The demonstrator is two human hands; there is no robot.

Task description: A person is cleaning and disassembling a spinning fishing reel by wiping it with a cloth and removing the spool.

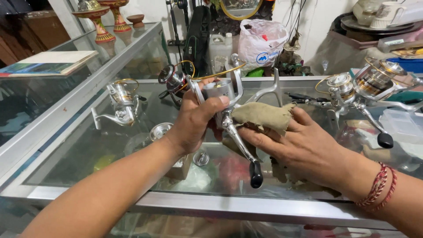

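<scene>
Gripped around its body by the left hand [194,121] above the glass counter [132,145], silver metal fishing reel [222,94], black-knobbed crank angling down-right, touching the right hand [299,143] pressing a tan cloth [264,115] against it.

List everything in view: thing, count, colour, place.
silver spinning fishing reel with black-knobbed crank: 1, silver, held over glass counter
tan cleaning cloth: 1, tan, against held reel
silver-and-gold fishing reels: 4, silver/gold/dark; two left, two right, on counter
glass display counter with metal frame: 1, clear/grey, below hands
white plastic bag: 1, white, behind counter
flat book: 1, cream/blue, far-left counter
red-gold pedestal stands: 2, top left
left hand: 1, gripping reel
right hand: 1, red thread bracelets, holding cloth
</scene>
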